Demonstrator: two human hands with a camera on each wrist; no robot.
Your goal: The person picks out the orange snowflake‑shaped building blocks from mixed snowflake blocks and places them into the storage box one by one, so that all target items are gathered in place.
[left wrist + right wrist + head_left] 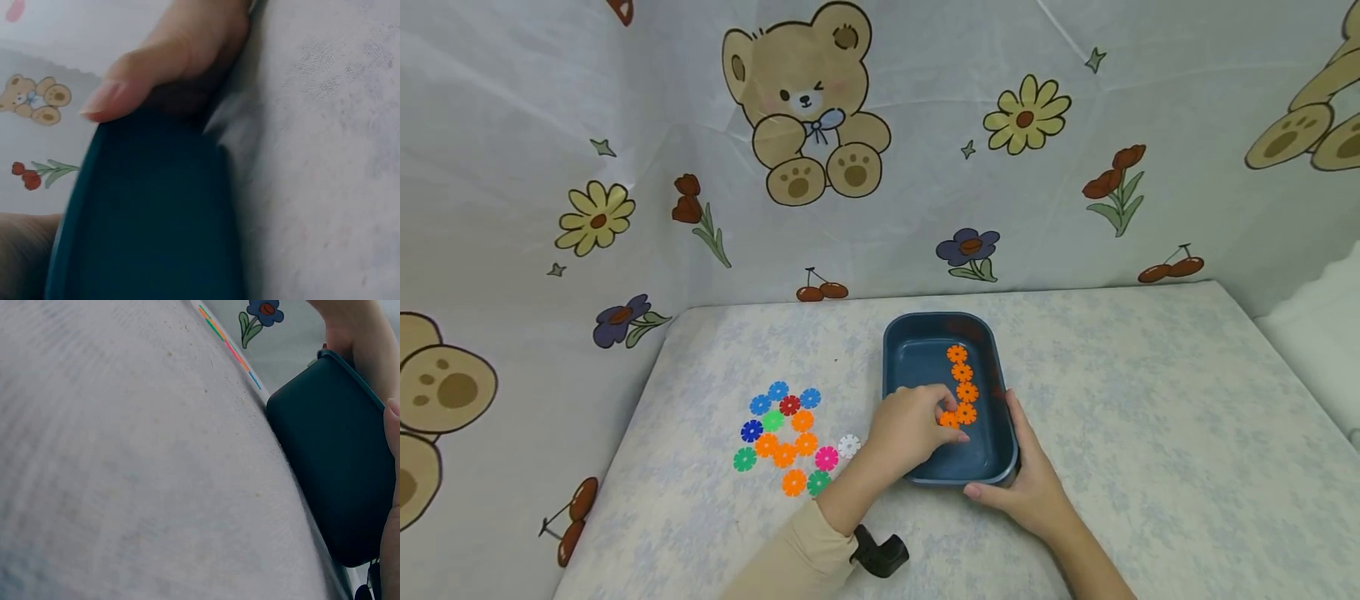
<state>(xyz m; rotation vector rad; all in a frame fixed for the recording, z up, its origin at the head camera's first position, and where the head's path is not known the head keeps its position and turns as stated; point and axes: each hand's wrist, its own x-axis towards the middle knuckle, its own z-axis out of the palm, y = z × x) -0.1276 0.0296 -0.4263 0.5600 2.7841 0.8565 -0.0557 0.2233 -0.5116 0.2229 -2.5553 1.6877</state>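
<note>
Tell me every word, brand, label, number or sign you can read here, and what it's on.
None: no text can be read in any view.
Blue, rectangular, plastic-looking tray: no lettering shows.
Small, many-coloured, notched round discs: too small to tell whether they carry marks.
White, cartoon-printed backdrop sheet: pictures only.
Curved black wrist piece: nothing readable.

I have the left arm slanting inward, its left grip back-up, fingers bent and thumb stretched rightward. The bare right arm angles in from the opposite side; I see its right grip curved, thumb leftward, fingers forward. Both sit near each other without touching.
</note>
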